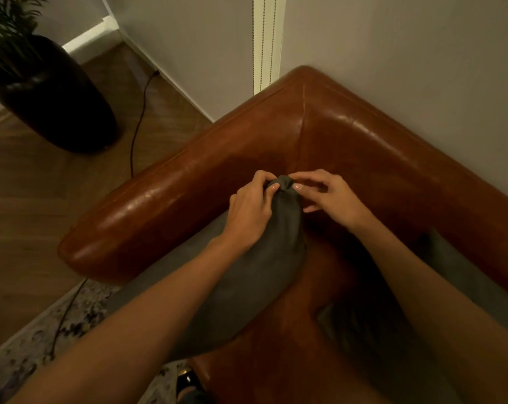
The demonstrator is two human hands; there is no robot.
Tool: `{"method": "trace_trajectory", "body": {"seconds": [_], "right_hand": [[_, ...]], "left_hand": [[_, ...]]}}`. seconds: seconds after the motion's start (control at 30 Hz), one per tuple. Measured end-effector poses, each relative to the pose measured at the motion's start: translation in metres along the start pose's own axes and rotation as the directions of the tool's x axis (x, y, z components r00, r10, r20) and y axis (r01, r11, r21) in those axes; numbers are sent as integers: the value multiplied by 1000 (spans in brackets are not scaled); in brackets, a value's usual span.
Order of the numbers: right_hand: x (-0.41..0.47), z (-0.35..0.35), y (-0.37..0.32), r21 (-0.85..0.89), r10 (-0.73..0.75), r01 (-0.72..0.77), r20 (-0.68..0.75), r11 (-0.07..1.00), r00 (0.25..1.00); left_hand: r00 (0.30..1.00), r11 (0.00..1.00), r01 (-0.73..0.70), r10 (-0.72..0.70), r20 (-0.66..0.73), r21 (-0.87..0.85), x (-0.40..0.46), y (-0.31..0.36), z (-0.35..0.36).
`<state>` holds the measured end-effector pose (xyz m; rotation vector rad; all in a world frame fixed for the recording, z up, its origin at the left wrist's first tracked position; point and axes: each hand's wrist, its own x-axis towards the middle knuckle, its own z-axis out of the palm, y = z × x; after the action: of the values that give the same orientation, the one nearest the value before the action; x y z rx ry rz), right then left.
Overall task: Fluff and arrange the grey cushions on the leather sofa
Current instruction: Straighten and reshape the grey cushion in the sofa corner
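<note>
A grey cushion [255,275] leans against the armrest in the corner of the brown leather sofa [349,135]. Its upper corner points toward the sofa's back corner. My left hand [251,211] grips that corner from the left, thumb and fingers curled round the fabric. My right hand [328,196] pinches the same corner tip from the right with thumb and fingertips. A second grey cushion [462,275] lies along the backrest at the right, partly hidden behind my right forearm.
A dark round planter [60,103] with a green plant stands on the wooden floor at the left. A black cable [136,135] runs from the wall past the armrest. A patterned rug [28,342] lies at the lower left. Walls close in behind the sofa.
</note>
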<state>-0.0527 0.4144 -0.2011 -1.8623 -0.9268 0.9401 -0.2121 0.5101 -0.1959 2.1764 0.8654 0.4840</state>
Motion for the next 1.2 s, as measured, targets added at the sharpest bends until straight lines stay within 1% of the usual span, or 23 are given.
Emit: {"method": "trace_trajectory", "body": {"seconds": [0.07,0.13,0.23,0.37,0.4,0.47,0.5,0.57,0.63,0.67,0.7,0.73,0.77,0.8,0.83,0.87,0.93,0.97,1.03,1.1,1.13,1.17,1.2], "right_hand": [[9,-14,-4,-103,-31,39,85,994,996],[15,-23,-9,-215,-87,110,113,970,990],[20,-25,-18,-287,-146,185,152,940,978],[28,-34,-37,-440,-205,296,242,848,948],[28,-35,-38,-456,-221,309,237,835,946],[26,-29,-32,-437,-261,299,147,848,954],[22,-21,-26,-400,-276,277,63,873,959],[14,0,-8,-240,-239,201,-141,950,961],[3,19,7,33,-116,131,-292,991,949],[-2,25,11,193,-34,102,-329,976,944],[-8,29,14,336,43,76,-334,939,942],[-12,32,17,434,97,53,-317,899,943],[-16,34,19,478,122,33,-288,878,950],[-18,35,21,488,125,15,-254,873,959],[-19,36,22,481,120,4,-226,877,967],[-19,36,22,474,117,0,-219,881,969],[-17,35,22,447,118,11,-260,894,958],[-17,35,21,395,100,27,-297,918,950],[-17,35,21,198,-6,85,-370,977,929],[-19,36,19,-24,-160,165,-421,986,893],[-19,37,19,-122,-232,198,-439,973,868],[-20,38,19,-198,-291,224,-445,954,847],[-21,40,17,-235,-332,250,-440,939,835]], "left_hand": [[1000,999,-25,24,-16,-30,-2,1,1],[999,997,-42,40,-18,-64,-4,2,2],[999,993,-40,38,-19,-110,-6,2,4],[1000,988,-22,19,-24,-153,-5,0,1],[999,987,-31,26,-33,-161,-5,0,0],[996,984,-49,35,-81,-170,-3,-1,1],[994,985,-49,33,-102,-164,-3,-1,1],[993,985,-47,28,-113,-169,0,-1,2],[998,970,-22,6,-65,-244,5,1,0],[999,959,30,-35,-11,-282,8,2,-2],[993,951,111,-97,64,-290,12,3,-3],[975,941,201,-166,148,-272,17,2,-3],[947,929,274,-217,236,-250,23,0,-4],[917,915,322,-238,320,-242,28,-1,-3],[892,910,343,-237,386,-233,33,-2,-3],[878,919,338,-229,419,-205,37,-2,-1],[883,953,288,-224,413,-97,43,-3,3],[895,964,261,-221,387,-52,44,-3,5],[940,981,194,-182,287,-15,45,0,7],[976,994,110,-104,190,-22,44,5,8],[981,995,92,-84,177,-40,44,7,8],[977,992,110,-96,193,-62,44,10,8],[965,984,156,-134,224,-84,44,12,7]]}}
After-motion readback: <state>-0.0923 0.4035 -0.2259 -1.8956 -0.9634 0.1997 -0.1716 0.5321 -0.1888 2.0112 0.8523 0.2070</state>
